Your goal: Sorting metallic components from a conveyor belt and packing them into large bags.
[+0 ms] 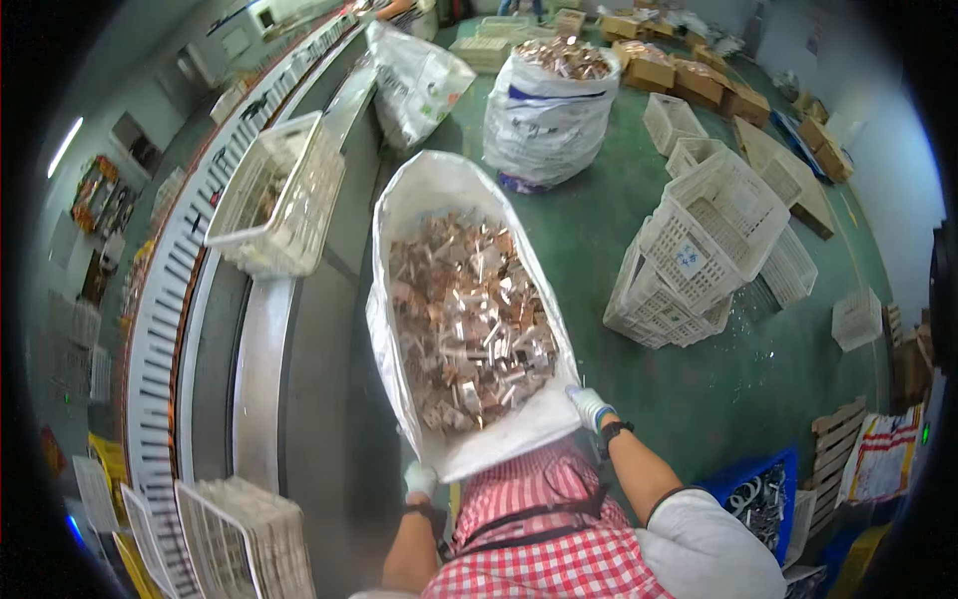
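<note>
A large white woven sack stands wide open in front of me, its mouth stretched long. Shiny copper-coloured and silvery scraps fill much of it. My left hand, in a pale work glove, is closed on the near left of the sack's rim. On the near right, my right hand, gloved too, grips the same rim with curled fingers. The sack's edge hides some fingertips of both hands. A red-and-white checked apron lies against the near side of the sack.
A long conveyor line runs along the left, with a white crate on its edge. Another filled sack and a white bag stand beyond. Stacked crates are at right, a blue bin at lower right, cardboard boxes far off.
</note>
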### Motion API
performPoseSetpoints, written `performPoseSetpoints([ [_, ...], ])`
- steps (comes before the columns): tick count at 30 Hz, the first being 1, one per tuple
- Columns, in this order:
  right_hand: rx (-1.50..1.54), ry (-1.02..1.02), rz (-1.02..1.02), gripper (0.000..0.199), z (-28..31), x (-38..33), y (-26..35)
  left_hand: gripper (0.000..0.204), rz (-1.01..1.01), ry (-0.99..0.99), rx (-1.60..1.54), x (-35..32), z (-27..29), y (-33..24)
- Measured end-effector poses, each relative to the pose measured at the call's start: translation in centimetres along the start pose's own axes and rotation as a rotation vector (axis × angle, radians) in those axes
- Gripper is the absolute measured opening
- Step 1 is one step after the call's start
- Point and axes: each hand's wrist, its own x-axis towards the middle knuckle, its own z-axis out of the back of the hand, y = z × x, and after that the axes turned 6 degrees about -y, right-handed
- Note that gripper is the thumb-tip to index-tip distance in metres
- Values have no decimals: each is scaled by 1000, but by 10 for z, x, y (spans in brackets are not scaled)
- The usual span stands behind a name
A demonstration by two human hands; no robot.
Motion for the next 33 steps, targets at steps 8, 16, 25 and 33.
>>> performPoseSetpoints([
  [8, 94, 74, -29, 62, 56, 0, 18, 19, 246, -224, -347, -56, -9, -61],
  [16, -152, 498, 795, 35, 54, 67, 11, 28, 575, -539, -657, -71, -42, -73],
  [25, -142, 956, 467, 32, 127, 46, 182, 23, 953, -380, -1364, -116, -98, -164],
  [33, -196, 525, 359, 39, 235, 217, 264, 17, 1649, -201, -1608, 5, -85, -198],
])
